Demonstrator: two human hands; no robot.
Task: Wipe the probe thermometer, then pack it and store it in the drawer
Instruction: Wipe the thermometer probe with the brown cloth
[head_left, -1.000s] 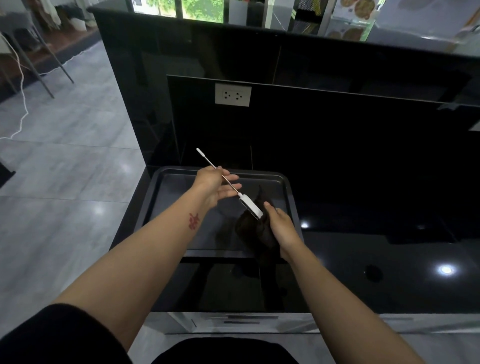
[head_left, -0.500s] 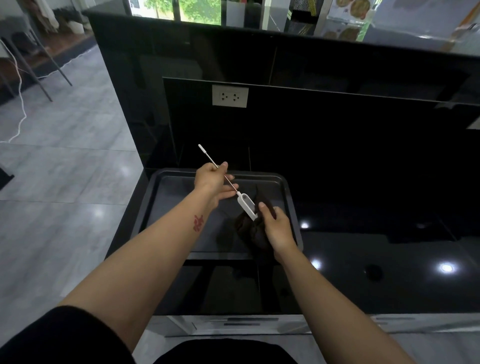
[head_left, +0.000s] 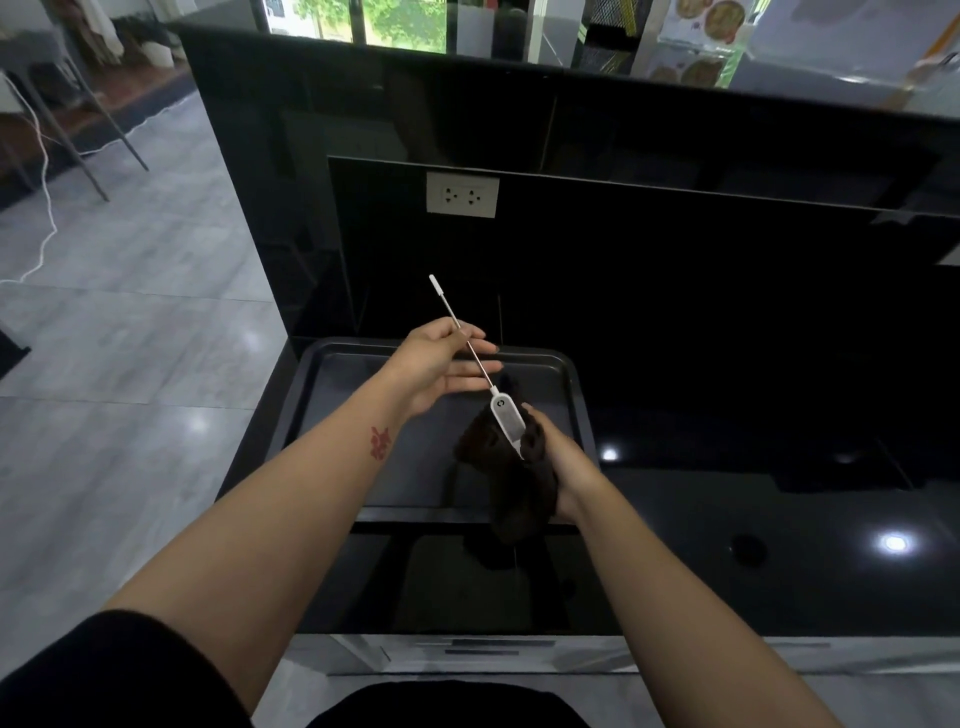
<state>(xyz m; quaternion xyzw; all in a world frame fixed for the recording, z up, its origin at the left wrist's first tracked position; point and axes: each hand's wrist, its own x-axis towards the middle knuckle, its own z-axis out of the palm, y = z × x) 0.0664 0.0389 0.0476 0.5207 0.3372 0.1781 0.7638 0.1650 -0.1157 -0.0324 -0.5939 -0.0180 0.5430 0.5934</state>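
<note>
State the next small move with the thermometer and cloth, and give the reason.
Probably slide the dark brown cloth in the right hand up from the white probe thermometer body onto its thin metal stem, since the left hand steadies that stem and the cloth covers only the body.

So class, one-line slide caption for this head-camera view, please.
Left hand steadies the probe thermometer while right hand wipes its handle with a dark cloth above a tray.
</note>
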